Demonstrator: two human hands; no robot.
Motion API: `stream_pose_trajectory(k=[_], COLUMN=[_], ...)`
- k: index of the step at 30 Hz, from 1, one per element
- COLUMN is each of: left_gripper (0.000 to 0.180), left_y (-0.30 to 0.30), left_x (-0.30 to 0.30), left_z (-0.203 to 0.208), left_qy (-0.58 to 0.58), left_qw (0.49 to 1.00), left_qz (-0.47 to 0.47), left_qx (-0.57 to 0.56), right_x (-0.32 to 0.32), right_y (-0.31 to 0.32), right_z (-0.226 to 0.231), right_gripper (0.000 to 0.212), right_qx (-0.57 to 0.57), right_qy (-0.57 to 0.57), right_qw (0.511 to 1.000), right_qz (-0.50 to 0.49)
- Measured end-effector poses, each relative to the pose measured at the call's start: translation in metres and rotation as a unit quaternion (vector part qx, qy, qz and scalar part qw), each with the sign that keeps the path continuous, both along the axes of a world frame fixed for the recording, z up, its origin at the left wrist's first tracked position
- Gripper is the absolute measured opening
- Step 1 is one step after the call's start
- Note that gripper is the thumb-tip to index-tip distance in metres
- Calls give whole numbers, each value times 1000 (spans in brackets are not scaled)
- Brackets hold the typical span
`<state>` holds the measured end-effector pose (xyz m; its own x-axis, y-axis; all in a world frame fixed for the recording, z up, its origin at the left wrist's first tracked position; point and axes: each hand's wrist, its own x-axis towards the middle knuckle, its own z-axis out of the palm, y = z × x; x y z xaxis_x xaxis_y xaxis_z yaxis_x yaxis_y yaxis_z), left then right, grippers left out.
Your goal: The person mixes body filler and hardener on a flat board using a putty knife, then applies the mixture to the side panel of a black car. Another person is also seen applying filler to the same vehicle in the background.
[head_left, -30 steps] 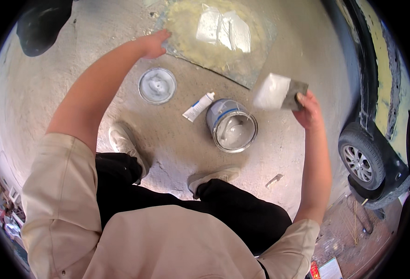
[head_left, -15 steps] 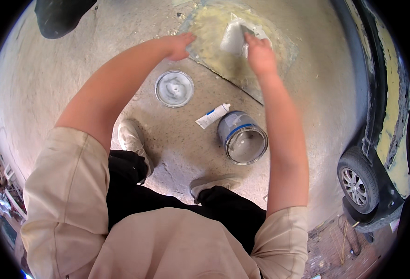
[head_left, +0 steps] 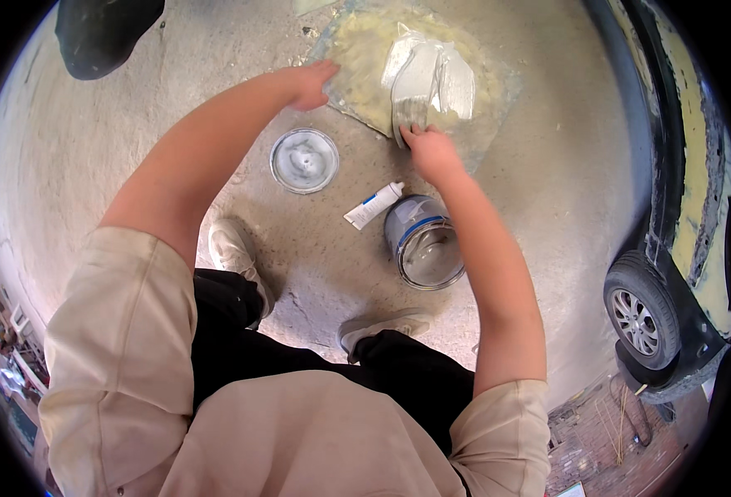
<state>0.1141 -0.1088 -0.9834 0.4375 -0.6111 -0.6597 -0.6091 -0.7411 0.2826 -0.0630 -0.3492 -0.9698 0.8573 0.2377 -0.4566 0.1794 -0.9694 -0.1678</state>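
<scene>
My right hand point(head_left: 434, 155) is closed on a grey putty spreader point(head_left: 411, 116), its blade lying in the smeared white filler. That filler point(head_left: 457, 83) spreads in broad strokes over a flat mixing board point(head_left: 357, 50) crusted with dried yellow putty. At the board's left edge, my left hand point(head_left: 309, 85) rests with its fingers stretched out against the rim. Nearer to me sits a round can lid point(head_left: 304, 161) with grey-white residue. A white tube point(head_left: 374, 205) with a blue band lies beside a tilted grey can point(head_left: 423, 244), whose mouth shows pale filler; my right forearm passes over its right side.
My shoes point(head_left: 237, 257) stand on the concrete floor, near the lid and can. Along the right is a vehicle body with yellow putty patches and a wheel point(head_left: 641, 321). A dark rounded object point(head_left: 104, 37) is at the upper left. Clutter lines the far left.
My right hand has drawn the spreader toward me and to the left. The white filler now covers a wider streaked area. My left hand stays at the board's edge.
</scene>
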Motion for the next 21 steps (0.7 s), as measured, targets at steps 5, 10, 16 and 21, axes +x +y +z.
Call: stream_pose_trajectory(k=[5, 10, 16, 21], left_gripper=[72, 72, 71, 71], left_y=[-1, -1, -1, 8], left_x=[-1, -2, 0, 3], left_z=[3, 6, -7, -16], left_qy=[0, 7, -10, -13], left_qw=[1000, 1000, 1000, 999], left_qz=[-11, -9, -24, -23], left_qx=[4, 5, -16, -20], right_x=[-17, -45, -124, -155], right_y=[-42, -82, -100, -61], right_z=[56, 133, 234, 209], right_gripper=[43, 43, 38, 38], right_qx=[45, 142, 228, 232], right_qy=[-17, -203, -50, 1], right_qw=[999, 965, 957, 967], right_qz=[17, -81, -173, -103])
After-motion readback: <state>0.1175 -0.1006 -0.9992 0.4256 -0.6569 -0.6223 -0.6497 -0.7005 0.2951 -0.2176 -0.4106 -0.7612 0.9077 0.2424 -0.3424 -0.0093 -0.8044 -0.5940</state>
